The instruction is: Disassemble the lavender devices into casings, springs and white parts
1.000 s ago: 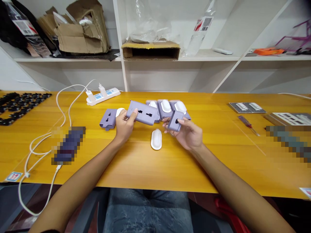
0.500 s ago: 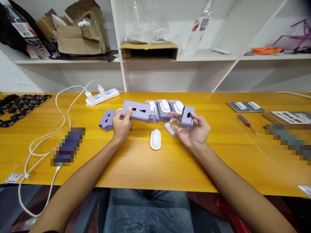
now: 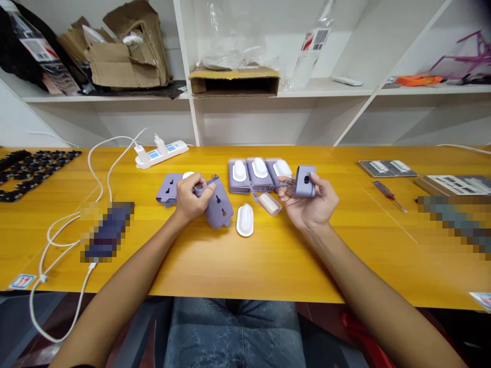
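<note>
1. Gripping a lilac slotted housing, the left hand has its thumb and fingers clamped on the upper end. The housing is tilted above the bench, with its lower end toward the white oval piece.

2. The right hand holds a small lilac cover with a dark hole; its grip is closed on this part, with the thumb at the right edge. Something thin is also at the fingertips, but it is too small to tell what it is.

3. Just beside these fingers lies a clear plastic cap. Behind it, three lilac units stand side by side, each with a white oval part on top. Another slotted housing is near the left hand.

4. In my judgement, the thin part could drop, because the right hand carries two things at once and its fingertips have little room.

5. The left hold is at one end only, so the housing may swing and knock the white oval piece.

6. If the right hand lowers without care, it could push the clear cap against the units.
</note>
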Demonstrator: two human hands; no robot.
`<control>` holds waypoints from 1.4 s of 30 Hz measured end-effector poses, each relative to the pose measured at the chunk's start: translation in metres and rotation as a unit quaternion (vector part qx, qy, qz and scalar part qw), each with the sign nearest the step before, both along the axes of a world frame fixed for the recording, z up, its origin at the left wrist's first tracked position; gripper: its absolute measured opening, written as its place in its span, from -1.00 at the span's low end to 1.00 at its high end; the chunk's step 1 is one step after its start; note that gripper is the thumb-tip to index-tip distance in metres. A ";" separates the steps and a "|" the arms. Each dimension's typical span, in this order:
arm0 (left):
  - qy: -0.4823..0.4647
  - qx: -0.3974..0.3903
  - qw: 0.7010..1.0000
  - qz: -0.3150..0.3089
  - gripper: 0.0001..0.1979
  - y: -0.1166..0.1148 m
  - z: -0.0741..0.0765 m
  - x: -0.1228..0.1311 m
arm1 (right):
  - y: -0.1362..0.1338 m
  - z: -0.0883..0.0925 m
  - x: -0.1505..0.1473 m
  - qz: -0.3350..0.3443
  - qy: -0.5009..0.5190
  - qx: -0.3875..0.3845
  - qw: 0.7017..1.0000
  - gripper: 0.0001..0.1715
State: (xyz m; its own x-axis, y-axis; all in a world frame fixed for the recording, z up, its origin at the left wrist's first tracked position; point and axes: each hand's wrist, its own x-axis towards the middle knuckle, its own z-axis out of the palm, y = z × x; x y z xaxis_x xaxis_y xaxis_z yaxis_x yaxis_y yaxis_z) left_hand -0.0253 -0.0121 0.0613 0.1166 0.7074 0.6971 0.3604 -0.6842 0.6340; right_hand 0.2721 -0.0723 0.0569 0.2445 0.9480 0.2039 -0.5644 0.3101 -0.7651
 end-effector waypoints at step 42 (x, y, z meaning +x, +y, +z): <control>-0.142 -0.274 0.915 -0.258 -0.52 -0.027 -0.019 0.041 | -0.017 0.009 -0.014 0.190 -0.081 -0.045 0.977 -0.30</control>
State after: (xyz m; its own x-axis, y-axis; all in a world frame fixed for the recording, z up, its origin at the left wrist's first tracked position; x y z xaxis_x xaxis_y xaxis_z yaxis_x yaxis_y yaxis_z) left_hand 0.0153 -0.0388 0.0425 0.4034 0.8616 0.3082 -0.1547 -0.2677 0.9510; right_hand 0.2579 -0.0891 0.0655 -0.1579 0.9798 0.1225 -0.4958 0.0286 -0.8680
